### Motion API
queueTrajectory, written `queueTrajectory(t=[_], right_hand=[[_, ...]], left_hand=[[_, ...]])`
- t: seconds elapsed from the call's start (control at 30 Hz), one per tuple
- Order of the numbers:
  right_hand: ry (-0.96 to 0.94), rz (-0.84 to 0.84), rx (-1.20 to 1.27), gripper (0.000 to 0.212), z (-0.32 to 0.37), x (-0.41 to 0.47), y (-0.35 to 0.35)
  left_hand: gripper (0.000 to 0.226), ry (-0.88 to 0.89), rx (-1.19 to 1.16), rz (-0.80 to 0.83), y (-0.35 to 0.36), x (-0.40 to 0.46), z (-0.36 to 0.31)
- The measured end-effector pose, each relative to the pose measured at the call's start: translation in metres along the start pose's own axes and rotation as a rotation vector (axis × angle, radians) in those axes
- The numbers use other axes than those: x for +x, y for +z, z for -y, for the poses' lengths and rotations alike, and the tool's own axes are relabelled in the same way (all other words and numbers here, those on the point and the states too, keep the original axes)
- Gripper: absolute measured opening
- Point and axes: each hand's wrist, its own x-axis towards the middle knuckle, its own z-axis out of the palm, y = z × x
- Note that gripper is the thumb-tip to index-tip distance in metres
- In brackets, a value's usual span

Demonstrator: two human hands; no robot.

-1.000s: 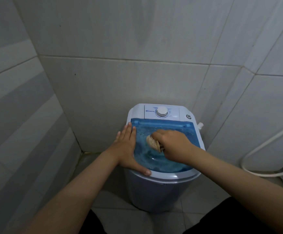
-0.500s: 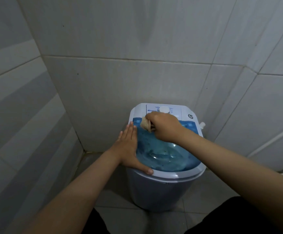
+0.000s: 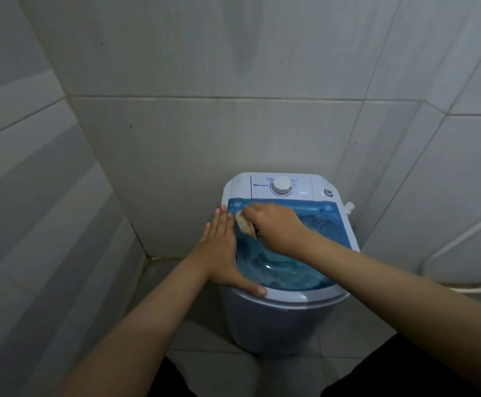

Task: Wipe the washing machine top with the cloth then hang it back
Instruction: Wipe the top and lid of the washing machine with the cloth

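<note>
While left hand (image 3: 222,253) flat, right hand (image 3: 276,227) fisted

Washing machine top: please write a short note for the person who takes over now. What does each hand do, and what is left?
Right hand: closed on the bunched beige cloth, pressing it on the far left part of the translucent blue lid of the small white washing machine.
Left hand: open, flat on the lid's left edge, steadying.
Done: wiping is under way.
Left: finish wiping, then hang the cloth back; no hook is in view.
</note>
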Motion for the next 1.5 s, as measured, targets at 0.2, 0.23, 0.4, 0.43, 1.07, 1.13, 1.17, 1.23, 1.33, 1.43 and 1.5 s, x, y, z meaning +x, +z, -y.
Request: queueTrajectory(t=[0.2, 0.23, 0.4, 0.43, 1.07, 1.13, 1.17, 1.23, 1.33, 1.43, 1.5], right_hand=[[-0.124, -0.013, 0.080, 0.031, 0.005, -0.033, 0.000], [-0.132, -0.001, 0.089, 0.033, 0.006, -0.037, -0.001], [-0.146, 0.072, 0.116, 0.039, 0.007, -0.056, -0.013], [-0.151, 0.088, 0.112, 0.038, 0.006, -0.059, -0.016], [-0.013, 0.301, 0.048, 0.033, -0.014, -0.059, -0.040], [-0.035, 0.235, 0.109, 0.037, -0.017, -0.059, -0.037], [-0.039, 0.209, 0.144, 0.036, -0.019, -0.059, -0.037], [-0.040, 0.193, 0.189, 0.024, -0.020, -0.057, -0.037], [0.020, 0.266, 0.213, 0.016, -0.018, -0.045, -0.045], [0.102, 0.417, 0.200, 0.023, -0.013, -0.031, -0.055], [0.125, 0.498, 0.151, 0.022, -0.009, -0.024, -0.059]], left_hand=[[0.163, -0.009, 0.002, 0.024, -0.001, -0.002, -0.002], [0.162, -0.011, 0.006, 0.028, -0.001, -0.003, -0.003], [0.163, -0.025, 0.009, 0.036, -0.002, -0.004, -0.004], [0.163, -0.027, 0.008, 0.036, -0.002, -0.004, -0.004], [0.163, -0.029, -0.004, 0.019, -0.002, -0.004, -0.004], [0.163, -0.031, -0.004, 0.023, -0.002, -0.004, -0.004], [0.163, -0.031, -0.005, 0.024, -0.001, -0.004, -0.004], [0.163, -0.029, -0.003, 0.023, -0.001, -0.003, -0.003], [0.162, -0.030, 0.002, 0.018, -0.001, -0.003, -0.003], [0.162, -0.031, -0.006, 0.022, 0.000, -0.004, -0.003], [0.162, -0.034, -0.011, 0.025, 0.000, -0.004, -0.003]])
